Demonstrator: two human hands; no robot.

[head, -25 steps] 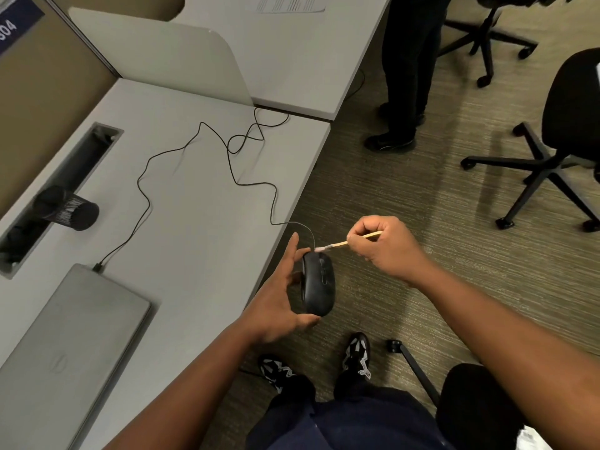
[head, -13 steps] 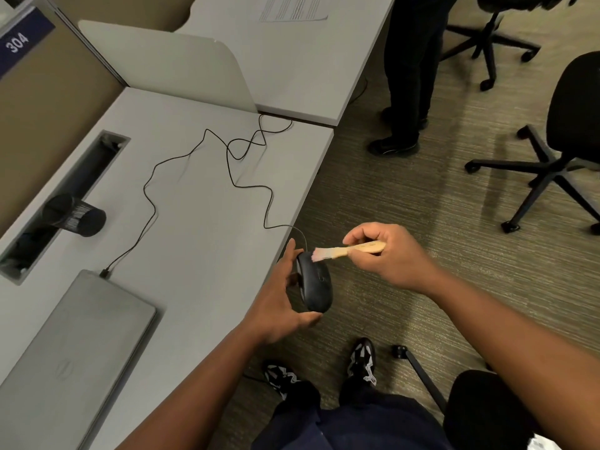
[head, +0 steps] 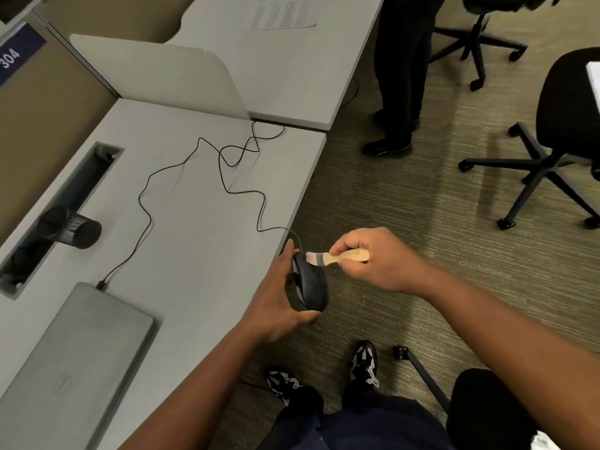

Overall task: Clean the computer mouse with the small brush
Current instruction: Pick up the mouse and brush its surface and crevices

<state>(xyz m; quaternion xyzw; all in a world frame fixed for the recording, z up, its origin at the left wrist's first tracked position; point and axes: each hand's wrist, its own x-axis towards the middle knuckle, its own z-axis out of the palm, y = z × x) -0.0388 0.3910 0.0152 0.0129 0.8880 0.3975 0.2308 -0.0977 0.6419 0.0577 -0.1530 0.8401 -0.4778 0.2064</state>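
A black wired computer mouse (head: 312, 285) is held on its side just off the desk's front edge, gripped by my left hand (head: 276, 297) with the thumb under it and fingers behind. My right hand (head: 373, 258) pinches a small wooden-handled brush (head: 337, 256), whose pale bristles touch the mouse's front end near the cable. The mouse cable (head: 224, 177) loops back across the desk.
A closed grey laptop (head: 74, 355) lies at the desk's (head: 194, 254) near left. A black mesh cup (head: 69, 227) lies by the cable slot. Another person's legs (head: 399, 76) stand at the far side. Office chairs (head: 552, 141) stand on the carpet at right.
The mouse has tilted further onto its side in my left hand. The brush has swung to lie more level, its bristles staying at the mouse's front end.
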